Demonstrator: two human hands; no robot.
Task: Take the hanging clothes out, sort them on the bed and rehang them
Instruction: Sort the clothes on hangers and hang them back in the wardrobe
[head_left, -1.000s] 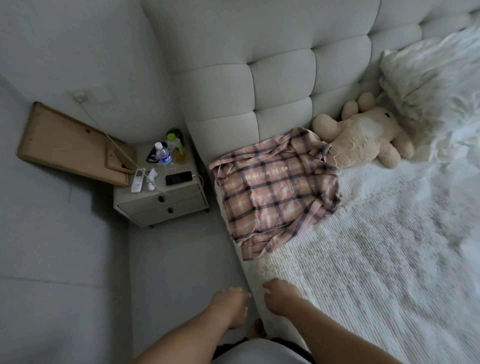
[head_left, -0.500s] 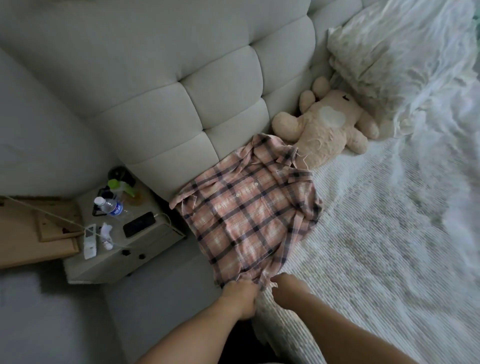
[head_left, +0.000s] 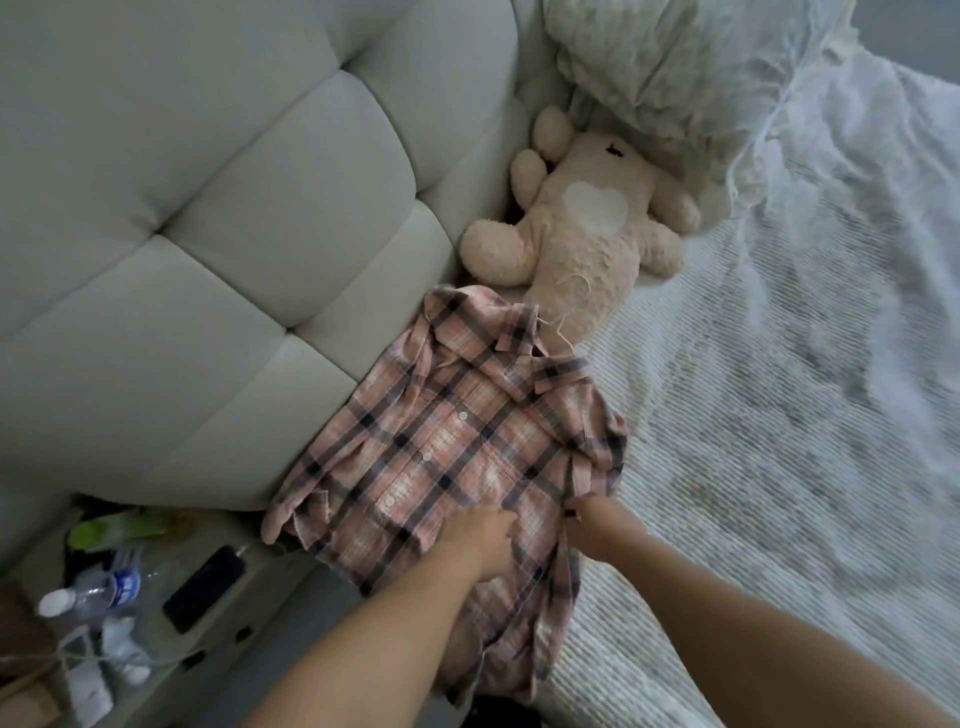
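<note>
A pink plaid shirt (head_left: 457, 447) lies front up on the white bed (head_left: 779, 467), its collar toward the headboard and its hem hanging over the bed's near edge. My left hand (head_left: 480, 538) lies on the lower front of the shirt with fingers curled into the cloth. My right hand (head_left: 597, 522) pinches the shirt's right side edge just below the folded sleeve. No hanger is visible on the shirt.
A beige teddy bear (head_left: 587, 223) lies against the padded headboard (head_left: 234, 234) just beyond the collar, with a pillow (head_left: 685, 78) behind it. A bedside table (head_left: 156, 613) at lower left holds a water bottle (head_left: 93, 592), a phone (head_left: 205, 587) and small items.
Both hands moved forward from the bed's edge onto the shirt and took hold of its lower part. The view came closer and swung right.
</note>
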